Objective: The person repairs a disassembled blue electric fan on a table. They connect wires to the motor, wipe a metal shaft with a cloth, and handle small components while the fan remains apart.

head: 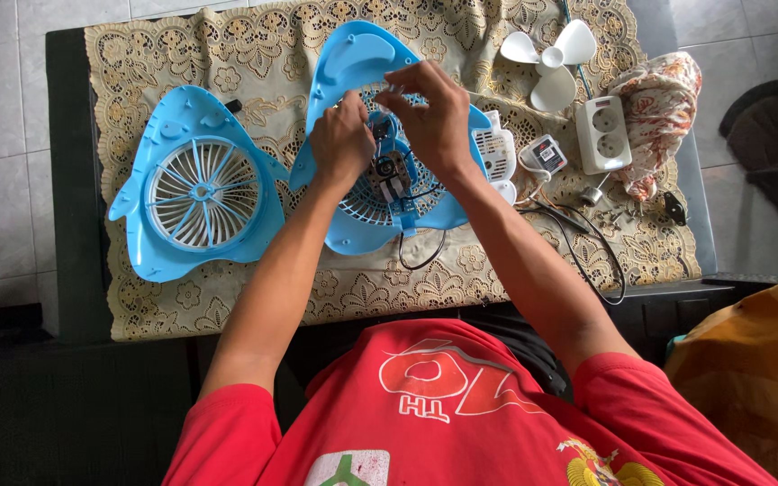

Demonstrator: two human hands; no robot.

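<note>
I am observing both hands working over the blue plastic shark-shaped fan housing (353,63) lying near the middle of the worktop (74,180), on the cream lace cloth (389,288). My left hand (342,142) is curling narrow, fingertips pinching at the small dark motor unit (389,175) seated in the housing's white grille. My right hand (434,112) is arching over from the far side, thumb and forefinger pinching something small above the motor; I cannot tell what. A black cable (420,256) is trailing from the motor toward the near edge. A second blue shark-shaped fan cover (195,189) is lying flat toward the left edge, well apart from the hands. Toward the far right corner are lying a white three-blade propeller (551,58), a white socket strip (603,135) and a crumpled floral rag (659,108).
</note>
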